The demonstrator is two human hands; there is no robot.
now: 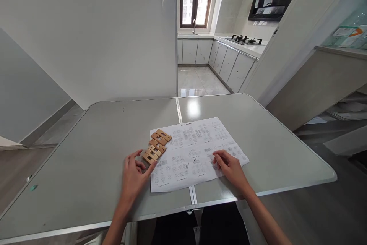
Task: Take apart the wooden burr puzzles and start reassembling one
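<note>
A row of flat wooden pieces with cut-out notches and holes (157,146) lies slantwise on the left part of a printed sheet (177,185). At its near end is my left hand (136,170), fingers spread and curved, the thumb tip at the lowest piece; whether it touches cannot be made out. My right hand (228,164) rests on the sheet's right side, fingers curled and thumb and fingertips together; anything between them is hidden. Small diagrams and a few dark handwritten marks cover the sheet.
The grey folding table (94,161) has a metal seam (192,195) running under the sheet. A small green bit (33,187) lies near its left edge. Beyond stand a white wall panel (114,38) and a kitchen with a gas hob (245,40), tap (194,25) and window.
</note>
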